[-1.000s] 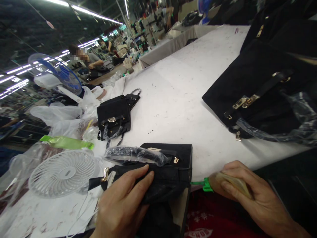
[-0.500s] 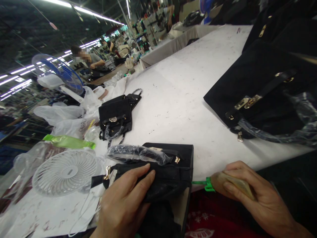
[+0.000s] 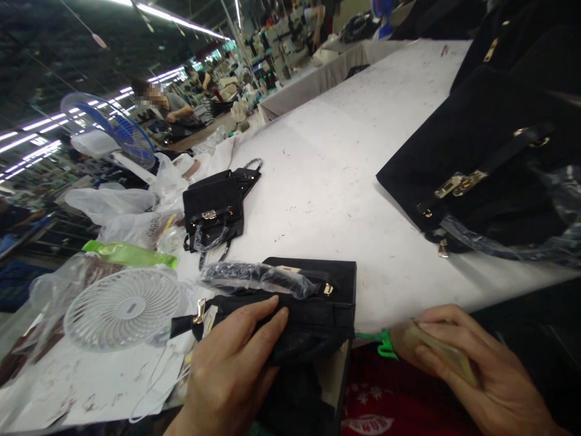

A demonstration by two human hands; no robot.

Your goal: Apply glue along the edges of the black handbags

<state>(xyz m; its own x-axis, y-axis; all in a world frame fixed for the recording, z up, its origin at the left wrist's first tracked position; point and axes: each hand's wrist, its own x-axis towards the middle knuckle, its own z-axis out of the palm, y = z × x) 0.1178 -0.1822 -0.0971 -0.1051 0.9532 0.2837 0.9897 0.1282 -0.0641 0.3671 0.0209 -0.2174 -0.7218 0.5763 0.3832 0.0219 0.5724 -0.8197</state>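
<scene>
A black handbag (image 3: 340, 280) lies at the near edge of the white table, its handle (image 3: 258, 277) wrapped in clear plastic. My left hand (image 3: 240, 357) grips this bag from the near left, fingertips pressing its black material; the fingers underneath are partly hidden. In my right hand (image 3: 472, 357) is a tan squeeze bottle (image 3: 411, 344) with a green nozzle (image 3: 385, 344). The nozzle points left, and its thin tip reaches the bag's right edge; whether it touches cannot be made out. A gold clasp (image 3: 198, 310) on a black strap sticks out left of my left hand.
Smaller black bags (image 3: 213, 209) lie farther back on the white table (image 3: 318, 169). Large black bags (image 3: 481, 151) fill the right side. At left are a white fan (image 3: 127, 309), a green bottle (image 3: 129, 253), plastic bags (image 3: 113, 206) and a blue fan (image 3: 122, 130). A person (image 3: 175, 112) sits beyond.
The view has shifted slightly. My right hand and the bottle have moved a little right and down, away from the bag. My left hand stays on the bag.
</scene>
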